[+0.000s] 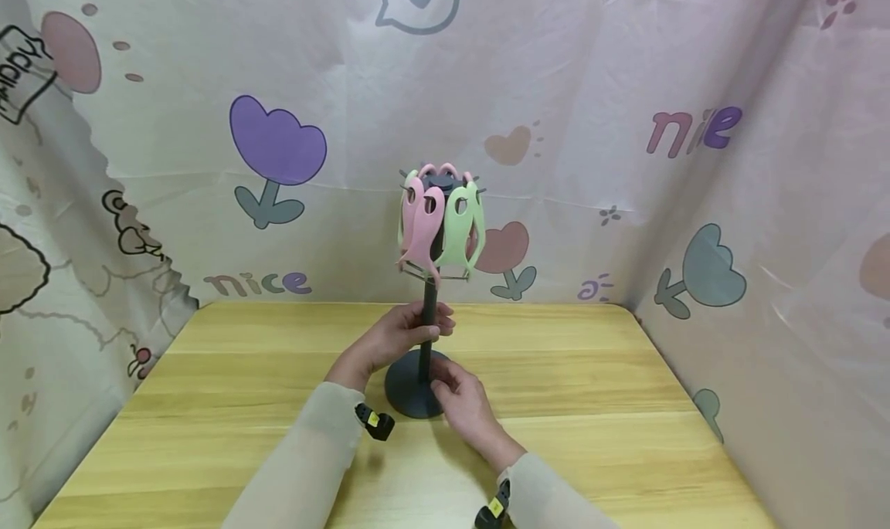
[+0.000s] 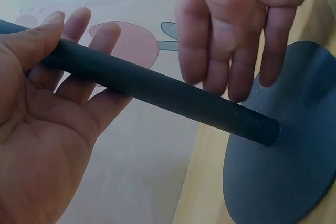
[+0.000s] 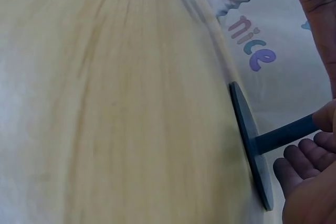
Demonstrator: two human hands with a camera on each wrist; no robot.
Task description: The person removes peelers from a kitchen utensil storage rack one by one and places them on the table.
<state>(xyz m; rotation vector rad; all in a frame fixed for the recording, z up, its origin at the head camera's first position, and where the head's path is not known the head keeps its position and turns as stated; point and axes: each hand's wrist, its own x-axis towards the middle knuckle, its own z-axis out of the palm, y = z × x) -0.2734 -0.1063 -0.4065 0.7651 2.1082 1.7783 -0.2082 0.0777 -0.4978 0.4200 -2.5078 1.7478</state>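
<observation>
A dark display stand, with a round base [image 1: 406, 390] and a thin upright pole [image 2: 157, 90], stands on the wooden table. Around its top hang several pink peelers [image 1: 420, 228] and green peelers [image 1: 459, 228], Y-shaped, with a thin bar across the lower end. My left hand [image 1: 396, 332] holds the pole about halfway up, its thumb on the near side and its fingers behind. Lower down, just above the base, my right hand [image 1: 466, 401] is beside the pole. Its fingers [image 2: 239, 61] look straight in the left wrist view; whether they press on the pole I cannot tell.
The pale wooden table [image 1: 591, 405] spreads out on both sides of the stand. A printed cloth [image 1: 577, 73] with flowers and lettering hangs along the back and sides. Each sleeve carries a small black camera, such as the left one [image 1: 375, 421].
</observation>
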